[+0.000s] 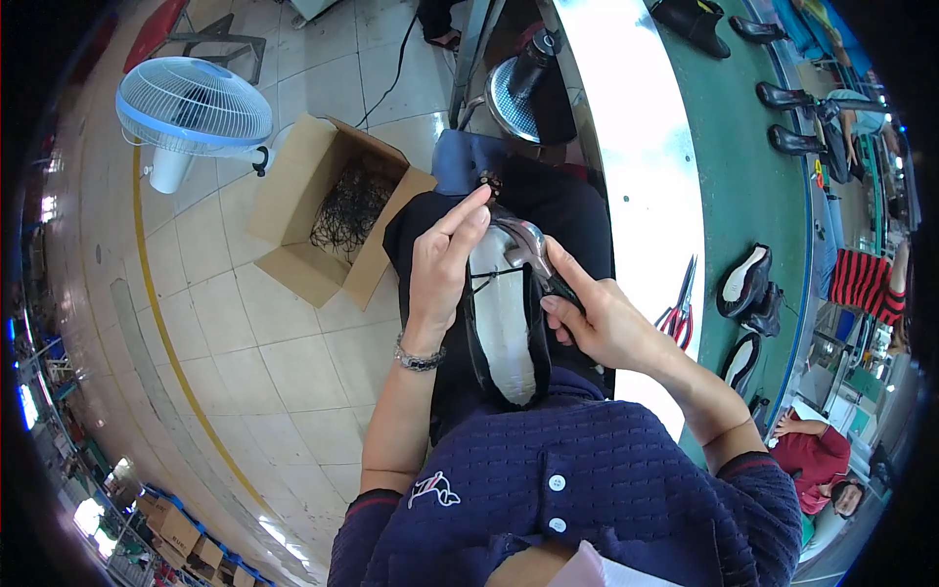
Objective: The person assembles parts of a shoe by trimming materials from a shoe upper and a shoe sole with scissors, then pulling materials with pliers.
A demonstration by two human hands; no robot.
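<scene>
A dark shoe upper on its last (506, 333) lies bottom up across my lap, its pale insole showing and a thin dark strip crossing it near the front. My left hand (445, 259) is at the shoe's front left edge, thumb and index finger pressed close together by the tip; the other fingers are hidden beneath. In my right hand (597, 313) is a pair of lasting pincers (528, 238), its dark handles wrapped by my fingers. The curved metal head rests over the shoe's front right edge. Whether the jaws grip the leather, I cannot tell.
To the right, red-handled pliers (677, 321) lie on a white bench (650, 166). Beyond runs a green conveyor (729, 196) with several dark shoes. An open cardboard box (293, 240) of black scraps and a blue-white fan (194, 108) stand left. Other people sit across the conveyor.
</scene>
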